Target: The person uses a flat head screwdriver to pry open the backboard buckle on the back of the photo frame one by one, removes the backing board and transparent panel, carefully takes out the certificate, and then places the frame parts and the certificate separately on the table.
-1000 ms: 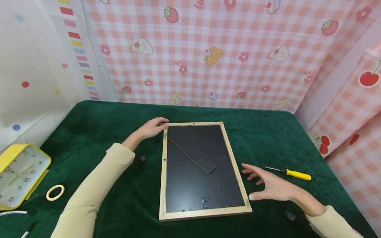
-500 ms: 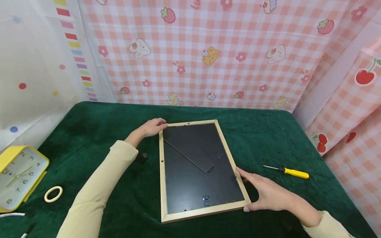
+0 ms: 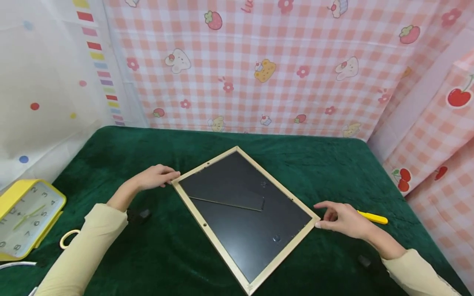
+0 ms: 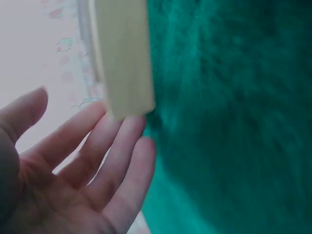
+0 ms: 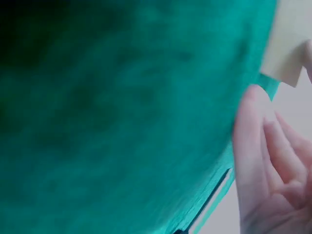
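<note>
A picture frame (image 3: 237,222) with a pale wooden border lies back side up, turned at an angle on the green cloth. Its black backing board carries a slanted stand flap (image 3: 229,202). At the left corner, my left hand (image 3: 153,177) touches the border with extended fingertips. In the left wrist view those fingers are nearly straight, right at the end of the frame (image 4: 124,58). My right hand (image 3: 344,221) is at the right corner, thumb tip against the wood and forefinger stretched out above it. The right wrist view shows the other fingers apart from the frame (image 5: 287,48).
A screwdriver (image 3: 374,217) with a yellow handle lies behind my right hand, partly hidden by it. To the left stand a yellow clock (image 3: 31,218) and a pale ring (image 3: 66,239), partly covered by my sleeve. A pink checked curtain (image 3: 259,94) hangs behind the table.
The frame has turned counterclockwise from nearly upright to a diamond position. My left hand has moved left and nearer with its corner; my right hand has shifted right and slightly away.
</note>
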### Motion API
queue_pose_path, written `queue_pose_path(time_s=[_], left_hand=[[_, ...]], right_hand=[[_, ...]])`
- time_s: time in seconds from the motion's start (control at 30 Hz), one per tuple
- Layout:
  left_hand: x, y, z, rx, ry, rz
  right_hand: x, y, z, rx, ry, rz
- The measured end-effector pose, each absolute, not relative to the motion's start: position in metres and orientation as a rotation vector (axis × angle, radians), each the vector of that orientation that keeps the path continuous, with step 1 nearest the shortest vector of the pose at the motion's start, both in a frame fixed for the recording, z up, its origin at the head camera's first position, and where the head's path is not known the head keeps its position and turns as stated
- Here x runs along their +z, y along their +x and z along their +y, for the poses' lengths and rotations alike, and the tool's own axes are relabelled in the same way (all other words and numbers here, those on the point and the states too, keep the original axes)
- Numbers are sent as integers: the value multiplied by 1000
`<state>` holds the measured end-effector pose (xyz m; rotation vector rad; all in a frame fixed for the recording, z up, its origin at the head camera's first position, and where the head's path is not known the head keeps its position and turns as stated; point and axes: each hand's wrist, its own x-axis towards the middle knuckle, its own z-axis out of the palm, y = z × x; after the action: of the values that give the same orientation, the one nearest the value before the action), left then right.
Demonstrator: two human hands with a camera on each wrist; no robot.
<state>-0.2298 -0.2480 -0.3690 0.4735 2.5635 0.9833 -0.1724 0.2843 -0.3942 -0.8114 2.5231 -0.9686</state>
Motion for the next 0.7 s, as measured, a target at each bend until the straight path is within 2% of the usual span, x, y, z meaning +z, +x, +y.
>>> queue_pose_path(time_s=[0.27, 0.47, 0.7], left_hand=[[-355, -206, -256, 1057, 438, 2279], [-355, -183, -261, 1137, 374, 2122], [-356, -160, -252, 1222, 296, 1992]], right_hand=[[-386, -169, 270, -1226, -496, 2248], [-383, -173, 258, -1196, -458, 2413], [-384, -193, 248, -1204, -373, 2445]])
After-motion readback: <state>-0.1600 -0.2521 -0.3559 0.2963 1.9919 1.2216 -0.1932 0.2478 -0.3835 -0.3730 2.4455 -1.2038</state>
